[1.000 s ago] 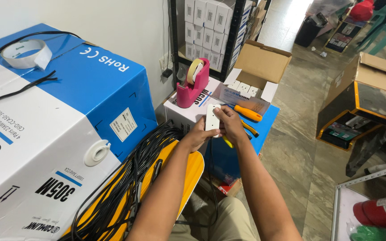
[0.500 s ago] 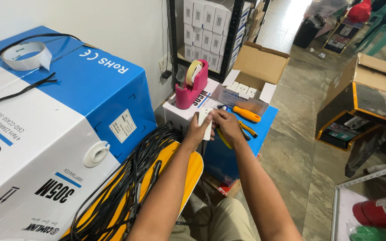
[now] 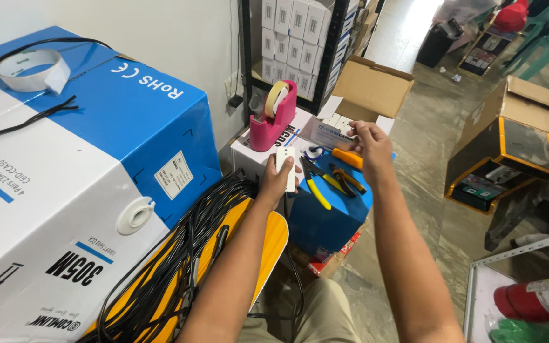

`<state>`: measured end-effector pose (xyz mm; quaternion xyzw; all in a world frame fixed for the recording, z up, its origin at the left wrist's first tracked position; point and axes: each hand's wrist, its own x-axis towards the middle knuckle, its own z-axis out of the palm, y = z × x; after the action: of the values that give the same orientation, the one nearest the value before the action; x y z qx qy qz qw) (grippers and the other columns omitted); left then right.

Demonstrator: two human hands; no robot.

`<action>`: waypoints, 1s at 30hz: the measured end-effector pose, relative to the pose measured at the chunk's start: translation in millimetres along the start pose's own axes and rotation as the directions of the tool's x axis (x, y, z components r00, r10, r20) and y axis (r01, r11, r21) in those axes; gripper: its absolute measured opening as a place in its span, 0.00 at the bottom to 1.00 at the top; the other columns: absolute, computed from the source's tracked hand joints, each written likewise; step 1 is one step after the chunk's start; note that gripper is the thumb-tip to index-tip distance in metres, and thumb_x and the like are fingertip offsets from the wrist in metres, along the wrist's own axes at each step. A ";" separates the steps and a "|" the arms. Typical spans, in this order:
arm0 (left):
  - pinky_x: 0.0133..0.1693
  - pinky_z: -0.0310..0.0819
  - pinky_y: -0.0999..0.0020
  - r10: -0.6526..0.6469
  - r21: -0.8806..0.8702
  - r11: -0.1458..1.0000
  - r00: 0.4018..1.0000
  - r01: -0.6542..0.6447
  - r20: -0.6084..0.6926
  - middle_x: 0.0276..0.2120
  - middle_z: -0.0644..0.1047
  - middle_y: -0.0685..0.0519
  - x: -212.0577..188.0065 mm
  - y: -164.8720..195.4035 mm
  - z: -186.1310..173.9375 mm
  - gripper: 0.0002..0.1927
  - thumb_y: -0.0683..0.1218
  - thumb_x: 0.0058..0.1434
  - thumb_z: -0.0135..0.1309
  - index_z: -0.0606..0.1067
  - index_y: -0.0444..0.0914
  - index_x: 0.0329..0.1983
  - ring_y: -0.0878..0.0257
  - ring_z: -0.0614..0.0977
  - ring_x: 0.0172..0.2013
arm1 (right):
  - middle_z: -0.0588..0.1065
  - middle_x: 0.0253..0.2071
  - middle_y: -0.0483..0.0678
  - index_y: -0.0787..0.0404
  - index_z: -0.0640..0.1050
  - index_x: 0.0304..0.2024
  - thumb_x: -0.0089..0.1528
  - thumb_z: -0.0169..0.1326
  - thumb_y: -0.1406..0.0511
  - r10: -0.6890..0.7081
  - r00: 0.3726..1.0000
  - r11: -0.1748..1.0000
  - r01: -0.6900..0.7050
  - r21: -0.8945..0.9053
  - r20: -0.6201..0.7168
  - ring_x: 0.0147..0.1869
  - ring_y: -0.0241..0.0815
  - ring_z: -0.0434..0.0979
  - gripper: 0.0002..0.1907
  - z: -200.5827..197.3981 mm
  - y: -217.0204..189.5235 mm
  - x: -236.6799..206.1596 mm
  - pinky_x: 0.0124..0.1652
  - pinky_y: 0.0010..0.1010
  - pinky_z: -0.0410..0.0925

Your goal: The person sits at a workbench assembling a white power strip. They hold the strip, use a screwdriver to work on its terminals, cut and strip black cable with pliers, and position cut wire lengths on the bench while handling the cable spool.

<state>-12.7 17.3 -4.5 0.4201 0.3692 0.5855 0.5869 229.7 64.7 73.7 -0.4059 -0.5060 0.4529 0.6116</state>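
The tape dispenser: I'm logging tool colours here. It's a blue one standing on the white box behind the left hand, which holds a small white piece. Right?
Not quite: the head view shows the tape dispenser is pink, not blue. It does stand on the white box behind the left hand, which holds the small white piece.

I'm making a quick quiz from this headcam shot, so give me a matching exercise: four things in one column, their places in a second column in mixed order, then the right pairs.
Things:
1. small white plate
2. pink tape dispenser
3. roll of white tape
4. bundle of black cable

Places:
A. on top of the large blue and white carton
B. held in the left hand
C. on the yellow chair beside the carton
D. on the small white box, ahead of the left hand

Pairs: 1-B, 2-D, 3-A, 4-C
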 end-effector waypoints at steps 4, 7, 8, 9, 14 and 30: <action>0.22 0.77 0.67 -0.007 0.009 1.000 1.000 0.007 -0.010 0.38 0.80 0.46 0.5 2.4 0.6 0.19 0.51 0.69 0.50 0.63 0.37 0.55 0.63 0.80 0.25 | 0.79 0.37 0.45 0.63 0.82 0.44 0.66 0.58 0.60 0.059 0.996 0.936 -0.081 -0.342 -0.073 0.34 0.34 0.74 0.12 -15.2 -10.4 -5.5 0.33 0.26 0.68; 0.22 0.77 0.67 -0.015 0.021 1.000 1.000 0.015 -0.003 0.41 0.81 0.45 0.4 4.9 1.6 0.20 0.52 0.69 0.49 0.63 0.37 0.57 0.62 0.81 0.25 | 0.81 0.37 0.49 0.66 0.82 0.40 0.59 0.65 0.59 0.163 0.984 0.726 -0.070 -0.684 0.073 0.39 0.38 0.77 0.16 -18.8 -12.5 -21.5 0.40 0.31 0.72; 0.22 0.78 0.67 -0.019 0.031 0.999 1.000 0.019 -0.005 0.42 0.81 0.44 -0.1 5.4 1.7 0.20 0.52 0.68 0.49 0.63 0.37 0.57 0.62 0.81 0.25 | 0.82 0.37 0.51 0.67 0.83 0.39 0.57 0.69 0.58 0.210 0.968 0.609 -0.018 -0.793 0.139 0.42 0.40 0.79 0.19 -18.5 -12.6 -27.8 0.43 0.33 0.73; 0.22 0.78 0.67 -0.022 0.040 0.999 1.000 0.022 -0.006 0.42 0.81 0.44 0.3 6.2 2.2 0.20 0.52 0.68 0.49 0.63 0.37 0.57 0.61 0.82 0.25 | 0.80 0.40 0.51 0.64 0.81 0.44 0.53 0.71 0.57 0.254 0.952 0.531 0.009 -0.847 0.169 0.44 0.42 0.78 0.23 -17.6 -13.1 -32.6 0.45 0.35 0.72; 0.23 0.79 0.67 -0.014 0.052 0.999 1.000 0.014 -0.007 0.42 0.80 0.44 -1.1 6.3 3.1 0.21 0.52 0.69 0.49 0.62 0.37 0.58 0.61 0.82 0.26 | 0.79 0.48 0.53 0.58 0.80 0.51 0.50 0.70 0.60 0.303 0.930 0.363 0.090 -0.927 0.209 0.52 0.50 0.79 0.27 -14.8 -14.0 -50.4 0.51 0.37 0.71; 0.26 0.81 0.66 0.007 0.004 1.000 0.998 -0.007 0.061 0.44 0.79 0.44 0.5 -3.3 1.6 0.19 0.44 0.67 0.51 0.62 0.37 0.58 0.61 0.84 0.31 | 0.75 0.43 0.51 0.56 0.83 0.38 0.59 0.57 0.67 0.069 0.877 0.277 0.441 -0.854 0.476 0.52 0.52 0.76 0.07 4.4 -8.4 -85.7 0.50 0.41 0.69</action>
<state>-10.0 17.8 -6.9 0.4403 0.3507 0.5736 0.5951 219.9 -19.9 60.9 -0.5131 -0.8375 0.0642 0.1764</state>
